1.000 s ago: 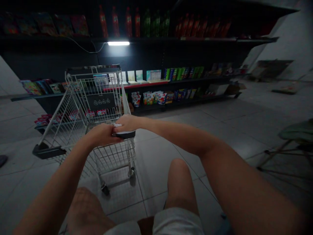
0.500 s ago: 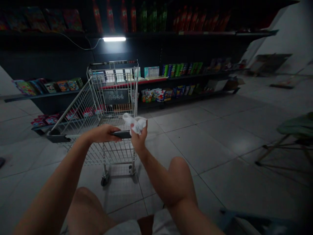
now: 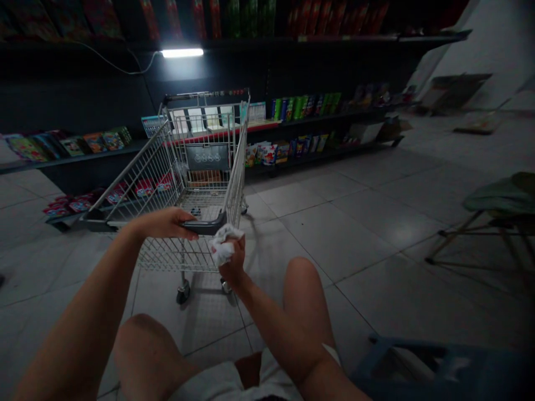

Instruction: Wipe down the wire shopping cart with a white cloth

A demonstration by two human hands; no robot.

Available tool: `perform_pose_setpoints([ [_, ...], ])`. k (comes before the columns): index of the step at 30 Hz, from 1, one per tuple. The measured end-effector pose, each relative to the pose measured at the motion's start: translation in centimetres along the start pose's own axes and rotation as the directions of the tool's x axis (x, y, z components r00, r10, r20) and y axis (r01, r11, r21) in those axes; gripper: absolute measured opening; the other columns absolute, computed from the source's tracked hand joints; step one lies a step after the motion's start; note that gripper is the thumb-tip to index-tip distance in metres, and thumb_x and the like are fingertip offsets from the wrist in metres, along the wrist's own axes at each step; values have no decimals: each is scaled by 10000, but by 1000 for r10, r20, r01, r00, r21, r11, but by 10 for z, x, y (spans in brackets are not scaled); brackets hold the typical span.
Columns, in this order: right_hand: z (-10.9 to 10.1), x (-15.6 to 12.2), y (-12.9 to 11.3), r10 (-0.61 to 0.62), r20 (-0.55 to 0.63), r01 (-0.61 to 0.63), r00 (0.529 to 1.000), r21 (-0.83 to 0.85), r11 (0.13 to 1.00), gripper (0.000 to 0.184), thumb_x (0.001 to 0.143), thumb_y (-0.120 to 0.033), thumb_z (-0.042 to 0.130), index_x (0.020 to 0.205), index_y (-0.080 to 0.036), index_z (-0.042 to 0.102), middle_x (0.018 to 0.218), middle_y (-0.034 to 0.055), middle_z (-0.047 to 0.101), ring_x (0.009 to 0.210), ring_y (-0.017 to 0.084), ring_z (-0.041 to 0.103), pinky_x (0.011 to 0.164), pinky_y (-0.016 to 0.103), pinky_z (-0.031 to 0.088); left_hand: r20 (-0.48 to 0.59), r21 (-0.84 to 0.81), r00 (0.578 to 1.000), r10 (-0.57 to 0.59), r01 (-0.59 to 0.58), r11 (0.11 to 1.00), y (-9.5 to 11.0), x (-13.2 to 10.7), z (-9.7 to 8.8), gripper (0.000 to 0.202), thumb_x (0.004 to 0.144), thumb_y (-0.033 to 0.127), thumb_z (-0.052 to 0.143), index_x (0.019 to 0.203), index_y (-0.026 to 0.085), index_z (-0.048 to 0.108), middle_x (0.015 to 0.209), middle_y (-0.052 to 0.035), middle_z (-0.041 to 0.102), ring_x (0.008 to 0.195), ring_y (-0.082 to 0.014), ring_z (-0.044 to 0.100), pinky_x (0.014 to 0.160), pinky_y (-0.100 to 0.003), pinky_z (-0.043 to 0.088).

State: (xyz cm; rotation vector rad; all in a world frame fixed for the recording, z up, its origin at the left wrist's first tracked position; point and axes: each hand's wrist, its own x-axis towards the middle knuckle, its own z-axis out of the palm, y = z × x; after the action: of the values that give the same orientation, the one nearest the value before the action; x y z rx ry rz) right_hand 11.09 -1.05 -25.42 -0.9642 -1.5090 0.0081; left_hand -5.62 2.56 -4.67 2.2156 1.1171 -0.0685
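A wire shopping cart [image 3: 196, 167] stands in front of me on the tiled floor, its dark handle bar [image 3: 204, 226] nearest to me. My left hand [image 3: 163, 223] is closed over the handle's top. My right hand [image 3: 233, 262] is closed on a crumpled white cloth [image 3: 223, 245], held against the right end of the handle, just below it. My bare knees show at the bottom of the view.
Dark store shelves [image 3: 292, 120] with packets and bottles run across the back, lit by a tube lamp [image 3: 182, 53]. A folding stool [image 3: 493, 217] stands at right. A blue crate edge [image 3: 434, 362] is at bottom right.
The cart has turned so its handle faces me more squarely. My right hand with the cloth came off the handle's top, rose, then dropped to below the handle's right end.
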Motion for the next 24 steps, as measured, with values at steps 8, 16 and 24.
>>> perform_pose_setpoints([
  [8,-30,-8,-25,-281,88,291,956,-135,947,387,951,-486,449,998,-190,693,853,79,568,875,228,477,909,430,447,-61,143,998,-28,36,989,-2,-4,-2,362,666,494,722,759,146,689,632,31,584,620,-114,514,577,-206,370],
  [16,-67,102,-92,-622,443,745,646,-186,641,215,981,-278,491,968,-260,705,881,51,657,981,230,519,772,388,398,-43,132,997,57,-51,990,-6,-7,-4,135,632,283,587,604,152,601,561,26,563,561,-100,453,533,-211,340],
  [24,-78,125,-27,-840,543,895,-7,377,237,247,954,-138,473,868,-237,683,853,16,666,903,146,539,706,299,382,-2,-45,999,49,-49,998,-5,-13,-2,172,669,306,612,764,168,649,692,28,621,647,-112,546,610,-212,404],
])
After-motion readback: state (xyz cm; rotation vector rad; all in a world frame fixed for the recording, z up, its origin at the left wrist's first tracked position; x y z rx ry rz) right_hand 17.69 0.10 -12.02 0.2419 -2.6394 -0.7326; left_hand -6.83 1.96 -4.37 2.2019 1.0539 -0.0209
